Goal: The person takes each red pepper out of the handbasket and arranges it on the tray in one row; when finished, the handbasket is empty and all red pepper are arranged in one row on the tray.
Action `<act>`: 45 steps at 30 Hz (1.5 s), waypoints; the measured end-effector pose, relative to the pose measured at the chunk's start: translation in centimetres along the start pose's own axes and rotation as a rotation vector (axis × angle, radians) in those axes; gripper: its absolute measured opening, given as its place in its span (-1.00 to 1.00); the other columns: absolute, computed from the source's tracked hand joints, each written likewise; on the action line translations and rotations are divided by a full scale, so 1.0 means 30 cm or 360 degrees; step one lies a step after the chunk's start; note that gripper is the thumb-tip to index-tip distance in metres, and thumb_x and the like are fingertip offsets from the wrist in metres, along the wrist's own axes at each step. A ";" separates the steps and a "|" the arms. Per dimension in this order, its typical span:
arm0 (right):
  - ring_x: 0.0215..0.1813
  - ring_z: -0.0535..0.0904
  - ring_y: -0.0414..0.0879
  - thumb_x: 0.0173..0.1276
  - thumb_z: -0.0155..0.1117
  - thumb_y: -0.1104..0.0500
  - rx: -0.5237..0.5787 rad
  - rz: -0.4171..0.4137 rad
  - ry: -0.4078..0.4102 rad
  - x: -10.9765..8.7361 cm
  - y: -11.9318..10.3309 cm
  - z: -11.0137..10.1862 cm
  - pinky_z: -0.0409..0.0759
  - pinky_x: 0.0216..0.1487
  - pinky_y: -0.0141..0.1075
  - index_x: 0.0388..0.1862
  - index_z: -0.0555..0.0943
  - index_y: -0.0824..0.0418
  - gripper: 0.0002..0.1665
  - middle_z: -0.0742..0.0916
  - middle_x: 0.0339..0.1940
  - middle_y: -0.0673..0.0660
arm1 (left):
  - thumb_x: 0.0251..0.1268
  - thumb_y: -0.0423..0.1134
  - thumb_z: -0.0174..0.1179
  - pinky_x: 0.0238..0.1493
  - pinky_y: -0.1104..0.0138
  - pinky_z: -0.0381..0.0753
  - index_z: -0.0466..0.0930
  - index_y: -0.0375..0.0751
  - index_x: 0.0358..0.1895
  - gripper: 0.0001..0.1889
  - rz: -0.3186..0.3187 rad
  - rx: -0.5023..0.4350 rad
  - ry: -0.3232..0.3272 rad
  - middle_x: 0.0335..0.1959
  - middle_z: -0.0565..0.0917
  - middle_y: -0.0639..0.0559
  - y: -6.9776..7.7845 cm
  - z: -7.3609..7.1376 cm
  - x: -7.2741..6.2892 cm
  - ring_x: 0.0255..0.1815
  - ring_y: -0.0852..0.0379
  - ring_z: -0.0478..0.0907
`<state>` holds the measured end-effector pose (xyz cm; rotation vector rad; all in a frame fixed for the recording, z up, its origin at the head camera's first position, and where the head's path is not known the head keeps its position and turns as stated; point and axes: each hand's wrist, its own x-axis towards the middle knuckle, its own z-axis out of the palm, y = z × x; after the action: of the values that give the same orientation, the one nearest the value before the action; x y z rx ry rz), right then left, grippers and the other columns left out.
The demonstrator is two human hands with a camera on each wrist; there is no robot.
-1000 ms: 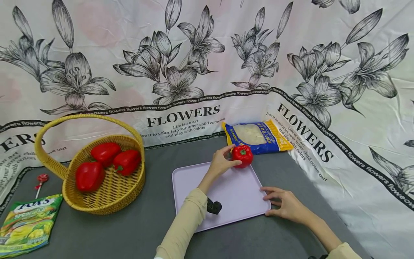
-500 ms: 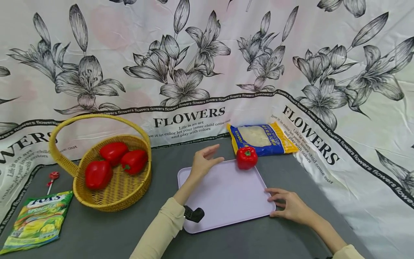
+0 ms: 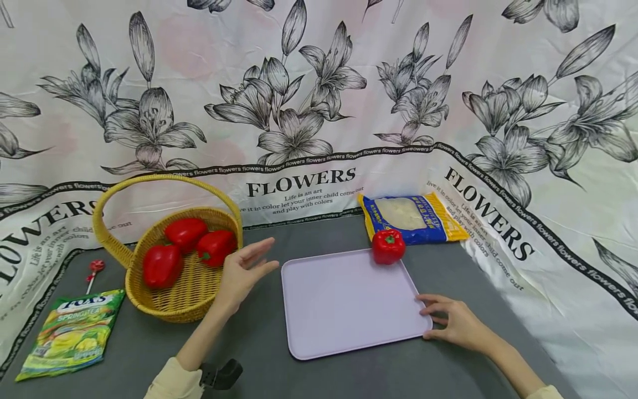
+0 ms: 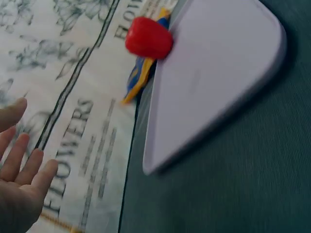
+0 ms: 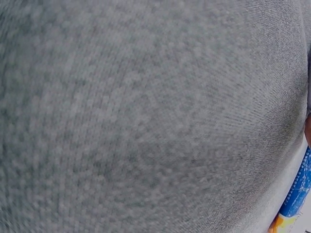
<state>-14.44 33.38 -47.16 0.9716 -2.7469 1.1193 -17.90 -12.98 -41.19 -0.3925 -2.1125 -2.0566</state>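
Note:
My left hand (image 3: pixel 241 277) is in the air with spread fingers, holding nothing. In the head view it overlaps the right rim of a yellow wicker basket (image 3: pixel 130 285). Inside the basket lie three red bell peppers (image 3: pixel 162 266). A fourth red bell pepper (image 3: pixel 388 247) sits at the far right corner of a pale lilac tray (image 3: pixel 349 305), also visible as a red pepper (image 4: pixel 148 38) in the left wrist view. My right hand (image 3: pixel 456 323) rests at the tray's near right edge, fingertips and thumb touching along the rim. The right wrist view shows mostly grey cloth.
Behind the tray lies a blue and yellow food packet (image 3: pixel 413 219). At the left are a green candy bag (image 3: pixel 75 335) and a red lollipop (image 3: pixel 96 266). A flower-printed curtain (image 3: pixel 304 183) borders the grey tabletop (image 3: pixel 269 343) at the back and right.
My left hand has let go of the bell pepper at the tray's far right corner and moved left to beside the basket. My right hand has stayed at the tray's edge.

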 end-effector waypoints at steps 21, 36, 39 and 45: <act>0.12 0.48 -0.39 -0.07 0.61 0.06 -0.0052 0.0081 -0.0041 0.002 0.001 0.004 0.65 -0.21 -0.43 -0.22 0.71 0.24 -0.56 0.62 0.08 0.29 | 0.25 -0.45 0.24 0.16 0.51 0.42 0.35 -0.38 0.34 -0.43 -0.0354 0.0329 0.0435 0.34 0.39 -0.22 -0.071 -0.396 -0.014 0.37 -0.07 0.29; 0.12 0.46 -0.43 -0.13 0.64 0.12 -0.0055 0.0047 0.0010 0.003 -0.002 0.010 0.66 -0.23 -0.42 -0.24 0.72 0.25 -0.55 0.63 0.07 0.29 | 0.20 -0.61 0.14 0.27 0.11 0.39 -0.23 -0.31 0.52 -0.09 -0.0784 0.0351 0.0091 0.44 0.02 -0.48 -0.090 -0.416 0.025 0.41 -0.38 0.11; 0.12 0.46 -0.42 -0.14 0.64 0.13 -0.0043 0.0037 0.0018 0.004 0.000 0.010 0.65 -0.23 -0.42 -0.24 0.72 0.24 -0.56 0.63 0.06 0.29 | 0.16 -0.65 0.14 0.07 0.28 0.57 -0.19 -0.40 0.50 -0.11 -0.0675 0.0475 0.0045 0.37 0.15 -0.53 -0.091 -0.410 0.015 0.30 -0.41 0.27; 0.13 0.45 -0.43 -0.12 0.63 0.10 -0.0024 0.0051 0.0002 0.004 0.000 0.009 0.65 -0.22 -0.42 -0.23 0.71 0.23 -0.56 0.62 0.08 0.30 | 0.02 -0.64 0.27 -0.18 0.22 0.66 -0.01 -0.40 0.47 -0.09 -0.0401 0.0890 -0.0019 0.24 0.32 -0.52 -0.106 -0.394 0.021 -0.06 -0.31 0.54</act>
<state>-14.49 33.15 -47.32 0.9280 -2.7754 1.1011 -20.19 -24.78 -43.61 -0.0573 -2.7229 -1.4575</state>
